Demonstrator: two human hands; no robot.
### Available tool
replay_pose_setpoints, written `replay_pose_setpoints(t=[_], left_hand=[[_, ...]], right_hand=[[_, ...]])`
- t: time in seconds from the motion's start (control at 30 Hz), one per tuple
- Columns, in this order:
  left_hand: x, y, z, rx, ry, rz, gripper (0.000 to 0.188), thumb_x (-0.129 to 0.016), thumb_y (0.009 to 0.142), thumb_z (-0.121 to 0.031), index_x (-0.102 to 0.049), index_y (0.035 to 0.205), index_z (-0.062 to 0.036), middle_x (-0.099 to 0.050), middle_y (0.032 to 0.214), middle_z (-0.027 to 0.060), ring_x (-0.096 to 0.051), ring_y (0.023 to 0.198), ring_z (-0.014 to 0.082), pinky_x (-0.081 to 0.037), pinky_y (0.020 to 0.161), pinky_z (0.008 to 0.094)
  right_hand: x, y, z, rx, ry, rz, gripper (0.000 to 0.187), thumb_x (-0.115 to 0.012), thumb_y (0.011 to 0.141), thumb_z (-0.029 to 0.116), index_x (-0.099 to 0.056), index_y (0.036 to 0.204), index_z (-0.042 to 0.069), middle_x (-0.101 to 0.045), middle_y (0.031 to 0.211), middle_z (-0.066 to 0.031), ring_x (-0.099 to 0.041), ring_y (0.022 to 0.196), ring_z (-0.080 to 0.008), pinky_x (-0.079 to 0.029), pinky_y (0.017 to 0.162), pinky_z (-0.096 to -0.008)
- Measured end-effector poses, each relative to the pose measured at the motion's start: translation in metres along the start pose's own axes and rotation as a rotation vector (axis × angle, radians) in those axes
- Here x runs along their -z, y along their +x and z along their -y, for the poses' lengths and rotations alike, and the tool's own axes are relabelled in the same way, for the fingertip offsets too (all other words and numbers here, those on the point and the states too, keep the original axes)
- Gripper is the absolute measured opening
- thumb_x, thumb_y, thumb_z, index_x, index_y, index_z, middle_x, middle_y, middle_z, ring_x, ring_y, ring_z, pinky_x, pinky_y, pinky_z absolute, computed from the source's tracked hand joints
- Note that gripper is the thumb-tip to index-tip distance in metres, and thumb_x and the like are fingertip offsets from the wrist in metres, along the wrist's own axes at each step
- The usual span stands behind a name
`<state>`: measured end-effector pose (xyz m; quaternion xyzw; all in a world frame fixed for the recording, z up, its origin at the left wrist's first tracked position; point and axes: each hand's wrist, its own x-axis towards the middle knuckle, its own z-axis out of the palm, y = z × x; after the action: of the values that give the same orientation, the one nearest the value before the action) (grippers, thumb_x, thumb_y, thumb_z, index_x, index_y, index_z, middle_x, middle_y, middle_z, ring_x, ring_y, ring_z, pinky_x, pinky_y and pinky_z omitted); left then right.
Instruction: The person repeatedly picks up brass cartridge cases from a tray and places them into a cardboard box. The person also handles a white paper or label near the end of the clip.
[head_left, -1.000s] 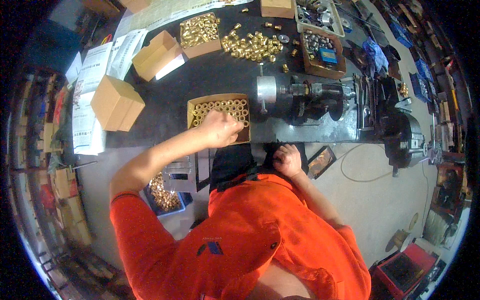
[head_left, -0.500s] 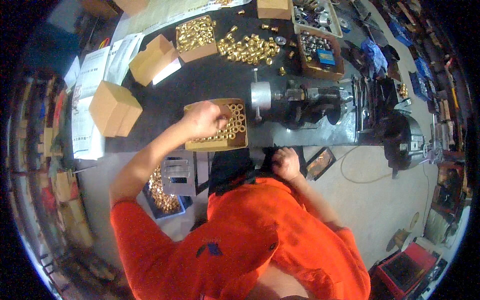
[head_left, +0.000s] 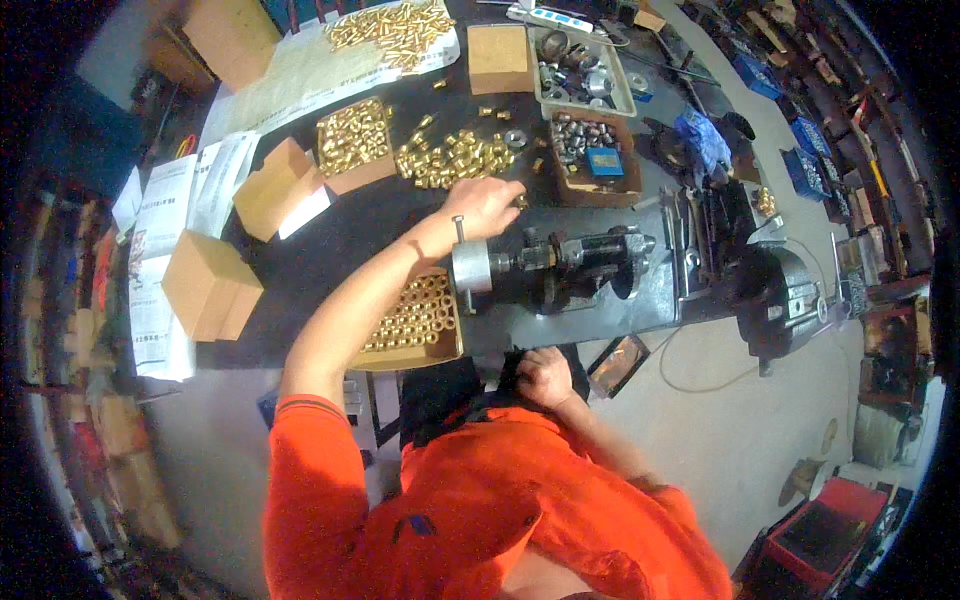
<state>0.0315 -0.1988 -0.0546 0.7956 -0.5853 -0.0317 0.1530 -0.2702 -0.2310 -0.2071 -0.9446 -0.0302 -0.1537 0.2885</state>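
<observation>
Beyond the silver-grey cylindrical metal chuck [head_left: 472, 268], the left hand [head_left: 485, 205] sits beside a heap of small, shiny, golden brass fittings [head_left: 455, 160]; its fingers curl together at the tips, but I cannot tell whether they clamp one; the right hand [head_left: 545, 377], nearer the body than the chuck, is loosely fisted; the fittings look light, rigid, probably slick, best pinched across their outer walls.

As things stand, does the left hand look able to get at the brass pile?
Probably yes: the left hand is right by the near edge of the brass pile, and nothing visible blocks the way.
</observation>
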Motion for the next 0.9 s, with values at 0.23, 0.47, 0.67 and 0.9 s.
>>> replay_pose_setpoints(t=[0.23,0.47,0.67,0.9], left_hand=[[-0.033,0.021,-0.009,-0.111,0.137,-0.032,0.014,-0.061,0.080,-0.019,-0.059,0.086,-0.0065,-0.064,0.068,0.0143,-0.065,0.066,0.0351,-0.051,0.058,0.0473],[-0.021,0.012,0.001,-0.042,0.088,-0.093,0.018,-0.060,0.075,-0.021,-0.061,0.086,-0.0074,-0.064,0.068,0.0165,-0.064,0.067,0.0376,-0.050,0.059,0.0487],[0.047,-0.061,0.023,0.161,-0.338,-0.124,0.024,-0.061,0.076,-0.017,-0.066,0.096,-0.0042,-0.066,0.079,0.0108,-0.065,0.072,0.0201,-0.052,0.067,0.0334],[0.092,-0.169,-0.010,0.297,-0.480,0.110,0.019,-0.062,0.076,-0.007,-0.064,0.093,0.0009,-0.065,0.082,0.0098,-0.062,0.074,0.0130,-0.051,0.069,0.0294]], right_hand=[[-0.001,-0.003,-0.004,-0.011,0.021,-0.008,0.017,-0.069,0.053,0.017,-0.063,0.069,0.012,-0.058,0.075,-0.0043,-0.057,0.075,-0.0279,-0.043,0.068,-0.0401],[-0.001,-0.004,-0.004,-0.022,-0.036,0.075,0.018,-0.071,0.054,0.018,-0.064,0.069,0.013,-0.059,0.078,-0.0047,-0.057,0.081,-0.0269,-0.044,0.072,-0.0403],[-0.004,-0.003,-0.003,-0.026,-0.008,0.061,0.017,-0.071,0.056,0.020,-0.064,0.069,0.014,-0.056,0.076,-0.0045,-0.054,0.080,-0.0266,-0.043,0.072,-0.0394],[-0.003,0.001,0.001,0.028,-0.034,-0.007,0.014,-0.066,0.052,0.013,-0.061,0.065,0.013,-0.055,0.071,-0.0038,-0.054,0.070,-0.0259,-0.041,0.062,-0.0383]])
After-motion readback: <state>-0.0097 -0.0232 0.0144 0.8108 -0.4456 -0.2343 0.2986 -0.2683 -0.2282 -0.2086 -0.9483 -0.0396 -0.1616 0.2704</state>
